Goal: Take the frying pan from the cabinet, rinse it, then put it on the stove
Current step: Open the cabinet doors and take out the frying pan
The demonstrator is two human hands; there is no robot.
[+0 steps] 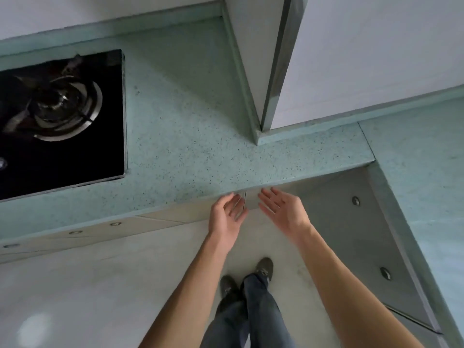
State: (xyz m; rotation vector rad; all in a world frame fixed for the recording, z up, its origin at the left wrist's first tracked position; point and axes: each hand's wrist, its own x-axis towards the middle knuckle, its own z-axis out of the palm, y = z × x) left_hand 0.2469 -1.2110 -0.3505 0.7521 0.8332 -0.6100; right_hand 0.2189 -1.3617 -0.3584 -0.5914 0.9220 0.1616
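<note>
The black glass stove is set into the speckled green countertop at the left, with a round metal burner on it. No frying pan is in view. Both my hands reach toward the grey cabinet doors just under the counter's front edge. My left hand is open with its fingers at the seam between two doors. Open too, my right hand is spread palm-up just right of that seam. Neither hand holds anything.
The countertop turns a corner and runs down the right side, with more cabinet fronts and round knobs below. A wall column juts out behind the counter. My legs and shoes stand on the pale floor.
</note>
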